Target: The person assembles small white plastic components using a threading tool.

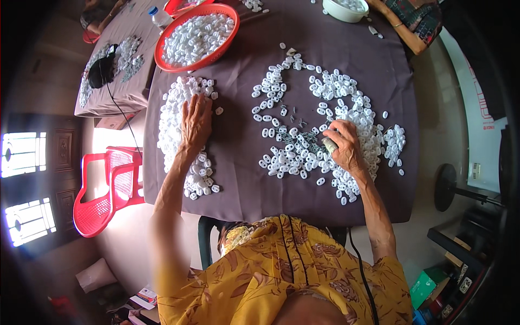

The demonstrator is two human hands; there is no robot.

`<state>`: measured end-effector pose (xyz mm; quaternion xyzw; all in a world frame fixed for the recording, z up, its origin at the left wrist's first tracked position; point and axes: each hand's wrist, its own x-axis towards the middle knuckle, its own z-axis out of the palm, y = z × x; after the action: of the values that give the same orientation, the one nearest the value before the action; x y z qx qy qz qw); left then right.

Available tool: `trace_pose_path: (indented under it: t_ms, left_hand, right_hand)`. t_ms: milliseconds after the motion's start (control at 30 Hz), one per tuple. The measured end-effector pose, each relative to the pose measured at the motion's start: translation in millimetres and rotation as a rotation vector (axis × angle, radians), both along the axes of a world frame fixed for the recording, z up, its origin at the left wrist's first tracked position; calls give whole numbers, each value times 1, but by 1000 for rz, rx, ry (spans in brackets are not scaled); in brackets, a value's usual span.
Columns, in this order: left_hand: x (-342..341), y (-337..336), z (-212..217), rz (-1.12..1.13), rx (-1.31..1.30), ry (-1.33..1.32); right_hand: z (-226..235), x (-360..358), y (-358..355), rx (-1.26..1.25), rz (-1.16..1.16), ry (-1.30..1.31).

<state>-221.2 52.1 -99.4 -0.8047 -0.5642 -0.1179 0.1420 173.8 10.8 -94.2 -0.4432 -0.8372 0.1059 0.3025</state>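
My left hand (196,123) lies with its fingers stretched out over a long heap of small white oval plastic pieces (171,122), touching its right side. Each piece shows two dark holes. My right hand (346,145) is at a second, spread-out heap of the same white pieces (371,142), fingers curled inward. A pale wrap (330,144) is around one of its digits. Whatever those fingers pinch is hidden or too small to name. Just left of them lies a scatter of thin grey metal pins or screws (306,141) among white pieces.
A red basket (234,39) full of white pieces stands at the far left, near a clear bottle with a blue cap (158,16). Another person's arm (401,27) is at the far right by a white bowl (346,14). A red chair (111,184) stands left of the tablecloth (254,189).
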Motion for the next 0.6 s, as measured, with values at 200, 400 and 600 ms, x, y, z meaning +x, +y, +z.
trace_pose_path:
  t_ms: [200, 400, 600]
  left_hand:
    - [-9, 27, 1, 46, 22, -21]
    - [33, 17, 7, -149, 34, -110]
    - [9, 46, -11, -72, 39, -34]
  right_hand:
    - [1, -1, 1, -1, 4, 11]
    - [0, 2, 0, -7, -13, 3]
    - [-2, 1, 0, -4, -12, -10]
